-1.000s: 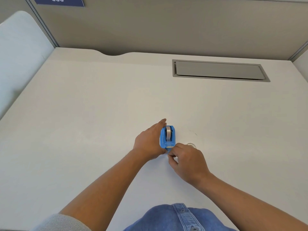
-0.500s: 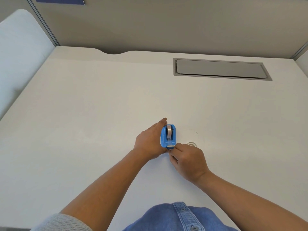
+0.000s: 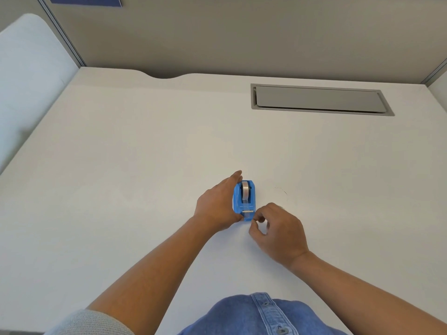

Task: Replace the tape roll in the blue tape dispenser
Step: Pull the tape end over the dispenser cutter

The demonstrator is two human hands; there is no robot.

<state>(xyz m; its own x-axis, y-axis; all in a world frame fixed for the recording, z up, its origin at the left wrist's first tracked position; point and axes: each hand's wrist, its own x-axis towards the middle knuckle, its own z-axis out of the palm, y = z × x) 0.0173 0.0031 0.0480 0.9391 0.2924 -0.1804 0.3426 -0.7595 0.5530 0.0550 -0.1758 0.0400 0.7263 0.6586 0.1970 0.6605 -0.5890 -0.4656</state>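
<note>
The blue tape dispenser [image 3: 251, 206] stands on the white desk [image 3: 145, 165] with a roll of clear tape [image 3: 245, 191] seated in it. A strip runs from the roll down to the metal cutter at the near end. My left hand [image 3: 215, 209] grips the dispenser along its left side, fingers reaching to its far end. My right hand [image 3: 278, 228] is at the near right corner of the dispenser, thumb and forefinger pinched together just beside the cutter. Whether clear tape is between those fingertips is not visible.
A grey cable hatch [image 3: 319, 100] is set into the desk at the back right. Grey partition walls [image 3: 242, 32] close off the back, and a white panel [image 3: 29, 76] stands at the left. A thin dark hair-like mark [image 3: 281, 189] lies right of the dispenser.
My right hand has drawn back a little from the cutter toward me and to the right, and now covers the small clear ring seen beside it earlier. My left hand and the dispenser stay put.
</note>
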